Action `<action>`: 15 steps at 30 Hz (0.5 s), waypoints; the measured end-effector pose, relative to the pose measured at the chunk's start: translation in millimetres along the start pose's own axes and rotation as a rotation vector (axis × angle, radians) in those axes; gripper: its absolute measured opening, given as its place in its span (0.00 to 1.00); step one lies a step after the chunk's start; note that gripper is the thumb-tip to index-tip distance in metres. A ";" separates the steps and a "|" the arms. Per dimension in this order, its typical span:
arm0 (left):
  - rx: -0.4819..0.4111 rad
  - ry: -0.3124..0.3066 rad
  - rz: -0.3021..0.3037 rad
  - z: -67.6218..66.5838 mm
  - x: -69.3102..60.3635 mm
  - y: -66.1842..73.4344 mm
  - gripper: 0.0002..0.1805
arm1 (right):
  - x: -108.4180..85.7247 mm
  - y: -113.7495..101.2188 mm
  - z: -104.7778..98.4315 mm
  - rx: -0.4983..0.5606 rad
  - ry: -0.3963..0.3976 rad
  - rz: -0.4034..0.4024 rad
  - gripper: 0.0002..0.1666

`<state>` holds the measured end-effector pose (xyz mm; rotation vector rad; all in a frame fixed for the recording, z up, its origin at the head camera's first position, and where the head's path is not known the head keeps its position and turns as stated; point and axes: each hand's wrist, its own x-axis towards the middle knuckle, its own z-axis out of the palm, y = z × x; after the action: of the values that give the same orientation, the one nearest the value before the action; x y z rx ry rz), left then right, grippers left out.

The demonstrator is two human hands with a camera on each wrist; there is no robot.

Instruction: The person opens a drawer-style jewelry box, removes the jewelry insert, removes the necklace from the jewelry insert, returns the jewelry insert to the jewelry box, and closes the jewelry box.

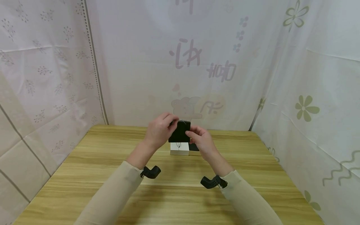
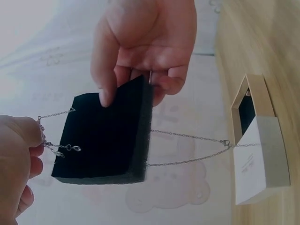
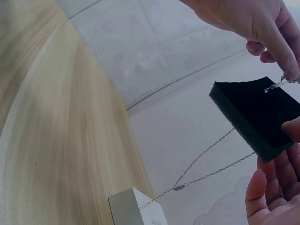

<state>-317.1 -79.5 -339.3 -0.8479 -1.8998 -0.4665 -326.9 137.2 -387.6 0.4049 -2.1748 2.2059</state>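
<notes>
In the head view my left hand (image 1: 160, 129) is at the upper left of a black foam pad (image 1: 179, 132). Its thumb and fingers pinch a thin silver necklace chain (image 2: 58, 114) above the pad, as the left wrist view shows. The right hand (image 1: 202, 140) grips the pad's right edge, with the thumb on the front face and fingers behind. From the pad's other side the chain hangs in two strands. They meet at a small clasp (image 2: 226, 142), and a chain end runs to the white box part (image 2: 265, 159) below.
An open cardboard-coloured box part (image 1: 194, 153) with a dark inside stands on the wooden table (image 1: 180, 200), beside the white part. Printed curtains (image 1: 140, 62) hang behind the table and along both sides. Each wrist carries a black mount (image 1: 152, 172).
</notes>
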 end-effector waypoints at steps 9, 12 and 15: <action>0.002 -0.012 0.001 -5.5 9.6 -4.0 0.03 | -0.4 5.8 -2.3 -0.017 -0.002 -0.006 0.06; -0.007 -0.007 -0.007 -7.8 12.7 -5.2 0.03 | -0.6 7.4 -2.2 -0.024 0.003 -0.005 0.05; -0.012 0.005 -0.012 -9.3 15.0 -7.0 0.03 | -1.1 9.0 -2.5 -0.037 0.007 0.002 0.06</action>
<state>-320.7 -84.9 -321.4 -0.8424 -1.9002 -0.4877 -328.0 139.6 -396.7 0.3933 -2.2099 2.1605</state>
